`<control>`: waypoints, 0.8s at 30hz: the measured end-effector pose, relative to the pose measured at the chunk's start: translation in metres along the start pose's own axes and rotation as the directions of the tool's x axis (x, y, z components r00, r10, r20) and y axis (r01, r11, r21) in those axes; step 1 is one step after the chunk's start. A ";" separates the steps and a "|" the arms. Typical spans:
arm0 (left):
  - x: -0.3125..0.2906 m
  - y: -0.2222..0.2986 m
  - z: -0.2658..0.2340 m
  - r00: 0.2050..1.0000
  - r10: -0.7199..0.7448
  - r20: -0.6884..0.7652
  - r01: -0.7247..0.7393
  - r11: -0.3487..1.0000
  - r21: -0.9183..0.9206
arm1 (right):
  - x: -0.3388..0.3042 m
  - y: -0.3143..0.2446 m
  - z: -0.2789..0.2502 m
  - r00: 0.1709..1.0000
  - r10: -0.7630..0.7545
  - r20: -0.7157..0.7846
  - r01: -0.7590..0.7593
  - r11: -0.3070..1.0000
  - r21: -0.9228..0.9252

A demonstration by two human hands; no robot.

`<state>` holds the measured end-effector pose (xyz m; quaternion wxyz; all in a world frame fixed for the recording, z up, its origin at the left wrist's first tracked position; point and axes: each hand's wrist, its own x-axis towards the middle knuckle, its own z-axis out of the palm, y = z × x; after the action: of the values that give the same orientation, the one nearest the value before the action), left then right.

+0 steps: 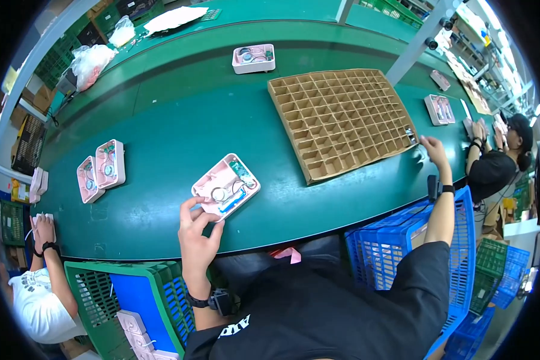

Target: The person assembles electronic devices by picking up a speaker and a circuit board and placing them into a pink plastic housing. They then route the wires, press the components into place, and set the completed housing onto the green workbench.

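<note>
My left hand (199, 237) grips the near edge of an open pink plastic housing (205, 182), thumb and fingers pinching its rim. Inside it lie a green circuit board (241, 170), a round whitish part (220, 194) and a blue cylinder like a battery (232, 202). Stretched out to the right, my right hand (436, 151) is closed at the near right corner of a cardboard divider tray (308, 169). Whatever its fingertips hold, if anything, is too small to make out. Small shiny parts (410, 134) sit in the tray's corner cells beside them.
Two similar housings (110, 163) stand at left, one (254, 59) at the back, another (440, 110) at right. A blue crate (375, 252) and a green crate (156, 279) flank me. Co-workers sit at left (39, 300) and right (498, 159). A grey post (417, 51) rises behind the tray.
</note>
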<state>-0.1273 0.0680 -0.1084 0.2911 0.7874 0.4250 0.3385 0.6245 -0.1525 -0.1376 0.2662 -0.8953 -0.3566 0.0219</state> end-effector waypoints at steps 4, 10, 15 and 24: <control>0.014 0.016 0.014 0.998 0.029 0.061 -0.032 0.999 0.035 | -0.021 -0.009 -0.006 0.988 0.084 0.127 -0.093 0.993 0.071; -0.005 0.024 0.010 0.999 0.030 0.045 -0.032 0.998 0.051 | -0.016 -0.018 -0.004 0.986 -0.132 0.104 0.135 0.991 -0.018; -0.019 0.023 0.007 0.992 0.053 0.111 -0.058 0.997 0.042 | -0.010 -0.105 -0.017 0.915 -0.403 0.015 0.401 0.913 0.077; -0.017 0.056 -0.020 0.981 0.185 -0.064 -0.181 0.982 0.058 | -0.139 -0.393 -0.002 0.709 -0.688 0.154 0.297 0.490 0.820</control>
<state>-0.1230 0.0305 -0.0592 0.2233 0.8184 0.3691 0.3796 0.2751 -0.0059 0.0370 0.5078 -0.5225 -0.6163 0.2989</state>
